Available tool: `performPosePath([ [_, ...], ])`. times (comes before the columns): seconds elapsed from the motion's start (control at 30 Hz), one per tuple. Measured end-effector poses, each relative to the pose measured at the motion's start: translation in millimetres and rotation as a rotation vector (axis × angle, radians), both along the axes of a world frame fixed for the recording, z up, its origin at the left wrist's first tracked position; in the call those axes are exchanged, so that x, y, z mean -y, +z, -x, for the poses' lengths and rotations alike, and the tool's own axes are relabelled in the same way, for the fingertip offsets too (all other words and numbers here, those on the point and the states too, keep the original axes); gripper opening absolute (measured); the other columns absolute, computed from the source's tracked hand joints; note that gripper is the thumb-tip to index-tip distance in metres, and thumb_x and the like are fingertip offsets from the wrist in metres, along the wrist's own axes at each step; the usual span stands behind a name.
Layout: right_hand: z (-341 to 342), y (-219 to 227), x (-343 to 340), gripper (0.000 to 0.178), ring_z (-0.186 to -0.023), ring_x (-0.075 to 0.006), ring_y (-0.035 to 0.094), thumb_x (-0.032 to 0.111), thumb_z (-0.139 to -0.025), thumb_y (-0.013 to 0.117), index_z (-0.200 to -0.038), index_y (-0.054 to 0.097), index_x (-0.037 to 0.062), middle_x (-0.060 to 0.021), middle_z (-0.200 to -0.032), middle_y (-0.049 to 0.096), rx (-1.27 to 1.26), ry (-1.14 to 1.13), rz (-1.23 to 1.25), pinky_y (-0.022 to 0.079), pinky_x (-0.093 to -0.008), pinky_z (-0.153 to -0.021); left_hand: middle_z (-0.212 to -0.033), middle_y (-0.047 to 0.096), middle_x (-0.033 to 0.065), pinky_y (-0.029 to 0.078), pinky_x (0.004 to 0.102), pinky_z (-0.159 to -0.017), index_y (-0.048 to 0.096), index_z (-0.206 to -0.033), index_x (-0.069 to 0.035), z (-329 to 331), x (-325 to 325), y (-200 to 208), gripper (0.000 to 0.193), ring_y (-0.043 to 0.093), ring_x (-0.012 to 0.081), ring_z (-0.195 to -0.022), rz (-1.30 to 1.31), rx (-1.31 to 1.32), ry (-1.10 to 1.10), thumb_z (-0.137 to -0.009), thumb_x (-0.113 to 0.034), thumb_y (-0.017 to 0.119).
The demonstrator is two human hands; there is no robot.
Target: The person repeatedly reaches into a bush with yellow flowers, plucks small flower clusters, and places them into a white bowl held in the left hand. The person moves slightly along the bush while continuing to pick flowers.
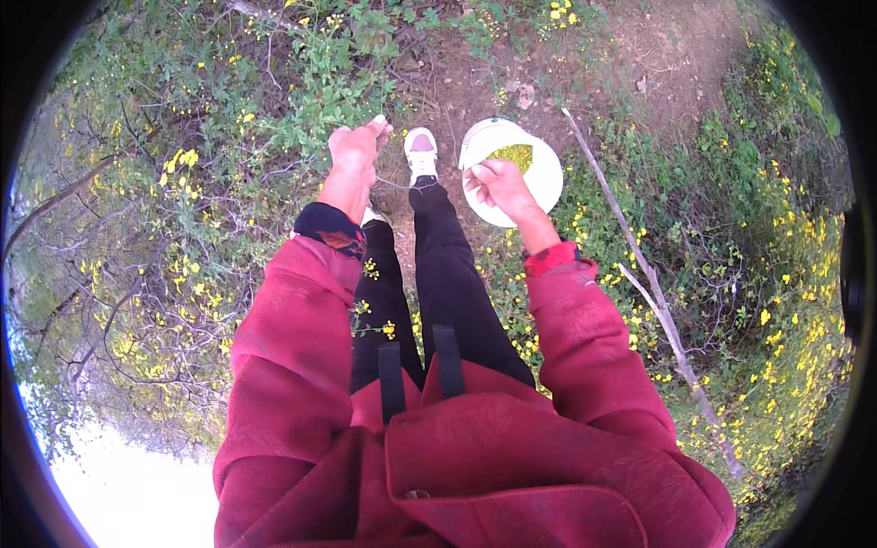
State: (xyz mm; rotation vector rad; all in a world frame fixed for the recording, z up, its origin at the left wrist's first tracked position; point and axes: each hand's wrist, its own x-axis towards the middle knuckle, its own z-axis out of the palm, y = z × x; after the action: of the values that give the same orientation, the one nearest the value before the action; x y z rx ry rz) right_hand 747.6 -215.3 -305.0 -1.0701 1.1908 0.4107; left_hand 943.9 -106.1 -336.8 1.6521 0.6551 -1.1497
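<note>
My left hand (354, 151) is raised over the green plants, its fingers closed in a pinch near the fingertips. What it holds, if anything, is too small to make out. My right hand (502, 187) is curled shut in front of a white bucket (546, 178), covering part of its rim. Small yellow flowers or petals (514, 155) lie inside the bucket. A thin, curved line (399, 186) shows between the two hands; whether it is a stem or a thread I cannot tell.
Beside the bucket, a long bare branch (630, 233) slants down to the right. Yellow-flowered plants (776, 365) grow thickly on the right, and twiggy bushes (119, 265) on the left. Bare brown soil (676, 46) lies beyond. My shoe (421, 153) stands left of the bucket.
</note>
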Motion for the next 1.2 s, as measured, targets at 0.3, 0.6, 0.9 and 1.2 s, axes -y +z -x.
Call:
performPosePath([
  [0.3,-43,4,-3,0.023,-0.050,-0.0047,0.048,0.019,-0.091,0.046,-0.090,0.060,0.0011,0.0000,-0.069,0.058,0.271,0.046,-0.063,0.037,-0.0180,-0.044,-0.079,0.063,0.0090,0.052,0.0254,-0.059,0.061,-0.090,0.002,-10,1,3,0.016,0.060,0.0151,-0.066,0.177,-0.193,-0.268,-0.078,-0.008,0.064],
  [0.6,-117,-16,-7,0.024,-0.054,-0.0198,0.060,0.015,-0.086,0.043,-0.080,0.058,-0.0032,-0.0118,-0.069,0.061,0.165,0.716,0.423,0.049,-0.0328,-0.057,-0.070,0.063,0.0072,0.047,0.0209,-0.052,0.062,-0.084,0.003,-20,-6,1,0.014,0.059,0.0125,-0.061,0.189,0.063,-0.428,-0.075,-0.007,0.067],
  [0.9,-126,-1,-19,0.025,-0.084,-0.0377,0.059,0.023,-0.082,0.051,-0.086,0.061,0.0004,-0.0223,-0.086,0.061,0.027,0.848,0.586,0.047,-0.0461,-0.072,-0.071,0.059,0.0241,0.046,0.0444,-0.069,0.057,-0.067,0.005,4,-5,11,0.039,0.058,0.0393,-0.073,-0.310,0.739,-0.794,-0.074,-0.033,0.062],
  [1.2,0,-15,-4,0.020,-0.092,-0.0369,0.056,0.011,-0.076,0.053,-0.092,0.059,0.0005,-0.0222,-0.094,0.059,-0.246,0.900,0.604,0.046,-0.0450,-0.076,-0.066,0.061,0.0086,0.043,0.0292,-0.062,0.059,-0.071,0.001,-15,-27,3,0.027,0.056,0.0152,-0.061,-0.314,0.528,-0.625,-0.079,-0.025,0.062],
])
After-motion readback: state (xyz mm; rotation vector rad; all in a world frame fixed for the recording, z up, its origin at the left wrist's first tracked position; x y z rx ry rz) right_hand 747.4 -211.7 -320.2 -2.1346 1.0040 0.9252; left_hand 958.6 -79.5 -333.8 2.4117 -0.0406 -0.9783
